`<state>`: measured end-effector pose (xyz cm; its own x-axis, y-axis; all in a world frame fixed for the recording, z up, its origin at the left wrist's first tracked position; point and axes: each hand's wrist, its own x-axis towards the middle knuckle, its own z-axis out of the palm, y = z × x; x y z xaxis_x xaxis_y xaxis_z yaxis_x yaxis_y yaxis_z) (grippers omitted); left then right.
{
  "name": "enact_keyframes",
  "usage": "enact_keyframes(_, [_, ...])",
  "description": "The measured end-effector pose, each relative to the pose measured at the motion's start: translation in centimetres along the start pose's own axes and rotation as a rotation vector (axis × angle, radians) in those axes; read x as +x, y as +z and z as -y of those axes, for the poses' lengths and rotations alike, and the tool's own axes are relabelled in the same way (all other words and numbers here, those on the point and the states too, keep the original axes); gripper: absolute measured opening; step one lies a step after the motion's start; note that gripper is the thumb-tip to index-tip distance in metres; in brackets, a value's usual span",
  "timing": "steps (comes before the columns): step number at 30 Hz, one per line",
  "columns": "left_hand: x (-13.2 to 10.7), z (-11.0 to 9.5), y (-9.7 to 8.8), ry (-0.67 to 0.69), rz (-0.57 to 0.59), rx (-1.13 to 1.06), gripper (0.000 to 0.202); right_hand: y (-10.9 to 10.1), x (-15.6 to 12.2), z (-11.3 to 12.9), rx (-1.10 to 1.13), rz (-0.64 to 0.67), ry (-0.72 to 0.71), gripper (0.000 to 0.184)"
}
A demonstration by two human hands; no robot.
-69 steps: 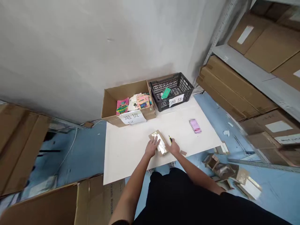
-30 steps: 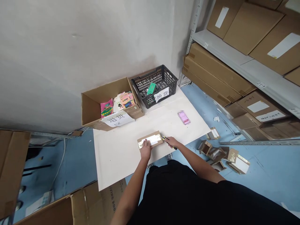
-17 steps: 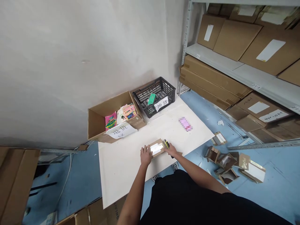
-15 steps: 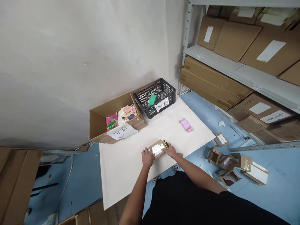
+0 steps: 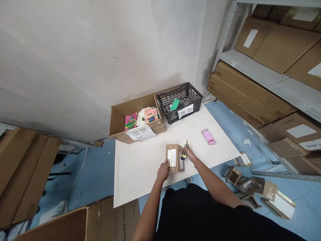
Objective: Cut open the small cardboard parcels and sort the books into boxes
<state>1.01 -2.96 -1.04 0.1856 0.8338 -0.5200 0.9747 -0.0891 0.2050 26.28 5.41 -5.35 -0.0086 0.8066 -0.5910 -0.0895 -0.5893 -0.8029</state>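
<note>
A small brown cardboard box (image 5: 172, 168) with a white label and shiny tape stands tilted up at the front of the white table (image 5: 140, 170). My left hand (image 5: 163, 169) grips its lower left edge, fingers partly hidden behind it. In my right hand (image 5: 190, 154) is a yellow and black box cutter (image 5: 185, 150), held upright just beside the box's right side. Whether its blade is out is too small to tell. To the right on the table lies a blurred pink item (image 5: 208, 137).
At the table's back stand an open carton (image 5: 116, 125) of colourful booklets and a black plastic crate (image 5: 173, 117) holding a green item (image 5: 175, 104). Shelves of cartons (image 5: 250, 97) rise at right. Opened small boxes (image 5: 248, 185) litter the blue floor.
The box has been tipped up from lying flat. My right hand has moved off it, the box cutter now upright. The camera view has turned left.
</note>
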Motion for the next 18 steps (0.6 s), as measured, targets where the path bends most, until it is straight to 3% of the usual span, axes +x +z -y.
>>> enact_keyframes(2, [-0.2, 2.6, -0.8, -0.108, 0.024, -0.011, 0.085, 0.0, -0.6, -0.4, 0.146, 0.015, 0.061, 0.029])
enact_keyframes(4, [-0.4, 4.7, -1.2, -0.166, -0.009, -0.025, 0.083, 0.5, -1.2, -0.9, 0.153, -0.003, 0.089, 0.03])
enact_keyframes(8, [-1.1, 6.6, -0.2, -0.022, -0.038, -0.039, 0.094, 2.8, -2.1, -2.2, -0.033, -0.055, 0.11, 0.033])
enact_keyframes(13, [-1.5, 8.4, 1.9, 0.012, -0.009, -0.111, 0.104, 8.4, -3.3, -2.5, 0.031, 0.135, 0.124, 0.035])
enact_keyframes(18, [-3.2, 15.0, 1.7, -0.153, -0.011, -0.241, 0.092, 14.9, -3.9, -0.5, 0.206, 0.296, 0.085, 0.034])
